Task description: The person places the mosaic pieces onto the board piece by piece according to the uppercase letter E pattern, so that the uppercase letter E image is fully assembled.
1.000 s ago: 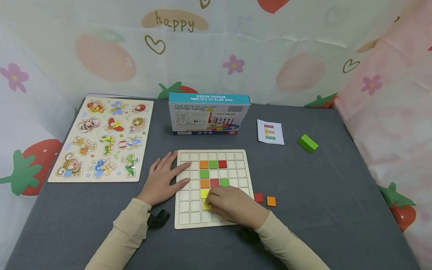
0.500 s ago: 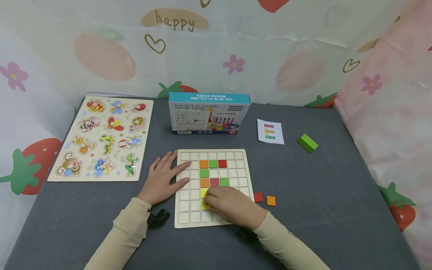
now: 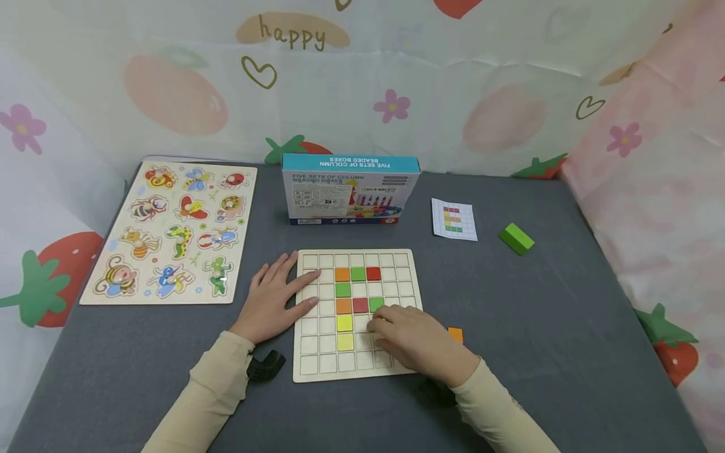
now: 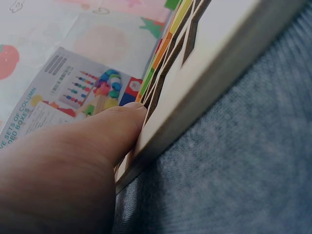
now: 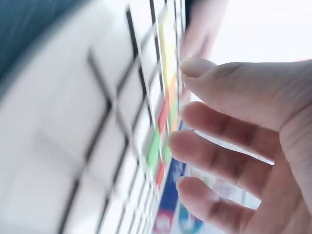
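A pale wooden grid board point(image 3: 308, 365) lies in the middle of the table. My left hand point(image 3: 272, 305) rests on its left edge with fingers spread; the left wrist view shows the thumb point(image 4: 117, 122) on the rim. Over the lower right cells hovers my right hand point(image 3: 421, 340), its fingers loosely bent and apart with nothing between them in the right wrist view. Orange, green and red tiles fill part of the grid. Two yellow tiles, an upper one point(image 3: 344, 323) and a lower one point(image 3: 345, 342), sit below them in the same column.
A loose orange tile point(image 3: 455, 334) lies right of the board, partly behind the right hand. Farther back are a small pattern card point(image 3: 454, 219) and a green block point(image 3: 517, 239). A cardboard box point(image 3: 348, 195) stands behind the board; an insect puzzle point(image 3: 170, 245) lies left.
My right hand has let go of the lower yellow tile and moved right, uncovering both yellow tiles. It now hides the loose red tile. The left hand stays put.
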Demonstrator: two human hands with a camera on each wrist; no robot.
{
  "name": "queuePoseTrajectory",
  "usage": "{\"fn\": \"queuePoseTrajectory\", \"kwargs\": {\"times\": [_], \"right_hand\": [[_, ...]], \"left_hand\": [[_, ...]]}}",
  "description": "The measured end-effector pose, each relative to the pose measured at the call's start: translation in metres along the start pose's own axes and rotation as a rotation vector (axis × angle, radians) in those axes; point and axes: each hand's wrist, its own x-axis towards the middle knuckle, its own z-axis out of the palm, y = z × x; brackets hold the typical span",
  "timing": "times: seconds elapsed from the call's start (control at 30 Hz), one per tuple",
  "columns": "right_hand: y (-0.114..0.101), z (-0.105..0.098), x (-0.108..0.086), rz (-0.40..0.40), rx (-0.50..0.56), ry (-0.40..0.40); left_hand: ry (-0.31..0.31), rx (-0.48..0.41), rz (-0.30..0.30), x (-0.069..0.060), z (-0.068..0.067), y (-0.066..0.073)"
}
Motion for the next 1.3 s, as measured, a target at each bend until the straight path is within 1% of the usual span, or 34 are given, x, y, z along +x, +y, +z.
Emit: {"fn": "queuePoseTrajectory", "kwargs": {"times": [0.17, 0.27, 0.33, 0.43, 0.53, 0.67, 0.77, 0.9, 1.03, 1.17, 1.3], "right_hand": [[0.026, -0.01, -0.033, 0.102, -0.016, 0.08], [0.04, -0.013, -0.053, 0.169, -0.007, 0.099], [0.046, -0.013, -0.065, 0.224, 0.012, 0.08], [0.052, -0.011, -0.079, 0.305, 0.054, 0.03], [0.055, -0.008, -0.088, 0.336, 0.082, 0.006], [0.056, -0.003, -0.092, 0.304, 0.063, 0.056], [0.058, -0.002, -0.091, 0.301, 0.045, 0.087], [0.059, -0.003, -0.09, 0.333, 0.042, 0.067], [0.06, -0.004, -0.09, 0.342, 0.038, 0.043], [0.06, -0.006, -0.089, 0.33, 0.023, 0.056], [0.06, -0.011, -0.083, 0.32, -0.006, 0.083]], "left_hand": [[0.003, -0.002, -0.001, -0.001, -0.001, -0.001], [0.006, 0.001, -0.002, -0.001, -0.001, -0.001], [0.007, 0.005, -0.001, -0.001, -0.002, -0.002], [0.009, 0.006, 0.002, -0.001, -0.002, -0.002], [0.006, 0.005, 0.002, -0.001, -0.002, -0.002], [-0.002, 0.001, 0.001, -0.001, -0.001, -0.001], [-0.003, 0.001, 0.001, -0.001, -0.001, -0.001], [-0.002, -0.002, 0.004, -0.001, -0.001, 0.0], [-0.001, -0.004, 0.008, 0.0, 0.0, 0.0], [0.0, -0.004, 0.011, 0.001, 0.0, 0.0], [0.002, -0.006, 0.004, 0.001, 0.0, 0.001]]}}
